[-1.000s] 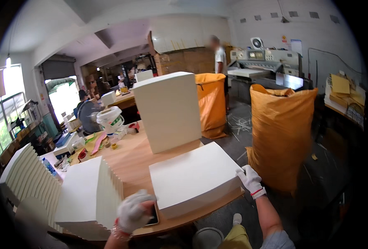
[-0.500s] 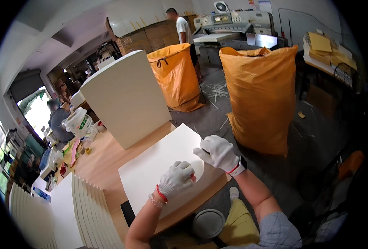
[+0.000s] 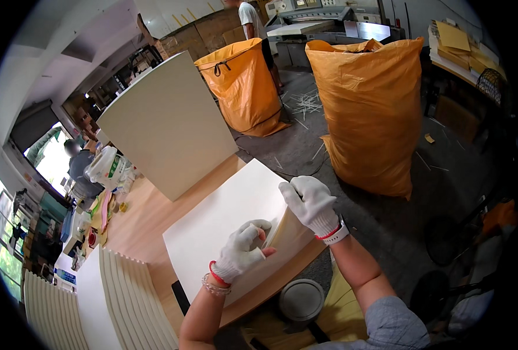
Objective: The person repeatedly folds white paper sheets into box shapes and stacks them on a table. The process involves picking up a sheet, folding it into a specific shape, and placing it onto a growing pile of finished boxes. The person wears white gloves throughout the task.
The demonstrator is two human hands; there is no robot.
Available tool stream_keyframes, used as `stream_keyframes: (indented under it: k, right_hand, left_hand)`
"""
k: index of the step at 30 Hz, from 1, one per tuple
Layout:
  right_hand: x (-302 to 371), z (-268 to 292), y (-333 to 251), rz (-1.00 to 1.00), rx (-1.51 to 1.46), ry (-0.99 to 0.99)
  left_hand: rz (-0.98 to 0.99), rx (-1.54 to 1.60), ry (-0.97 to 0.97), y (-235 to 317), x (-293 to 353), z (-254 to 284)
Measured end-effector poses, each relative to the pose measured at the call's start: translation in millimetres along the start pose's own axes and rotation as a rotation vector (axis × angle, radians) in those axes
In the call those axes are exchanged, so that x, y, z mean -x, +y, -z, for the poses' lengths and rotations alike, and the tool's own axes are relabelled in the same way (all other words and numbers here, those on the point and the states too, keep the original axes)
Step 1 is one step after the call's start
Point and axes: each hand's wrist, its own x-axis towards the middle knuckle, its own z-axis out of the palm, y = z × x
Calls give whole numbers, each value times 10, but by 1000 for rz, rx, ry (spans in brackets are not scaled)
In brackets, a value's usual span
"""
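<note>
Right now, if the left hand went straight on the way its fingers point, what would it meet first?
Most likely the lifted edge of the paper, with the right hand beyond it; the depth between them is unclear.

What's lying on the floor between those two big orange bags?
Thin white strips, scattered on the dark floor between the left orange bag and the right orange bag, in the head view.

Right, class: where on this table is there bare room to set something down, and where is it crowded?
Bare tabletop lies between the flat paper stack, the upright paper stack and the stepped paper stacks. It is crowded around the white bucket and yellow tape roll.
</note>
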Motion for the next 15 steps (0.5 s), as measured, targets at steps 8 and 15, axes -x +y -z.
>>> stream_keyframes:
  k: [8, 15]
  right_hand:
    - [17, 13, -13, 42, 76, 34]
    - [-18, 14, -65, -191, -297, 79]
  left_hand:
    - [125, 80, -23, -44, 16, 25]
    - [-70, -49, 60, -99, 77, -24]
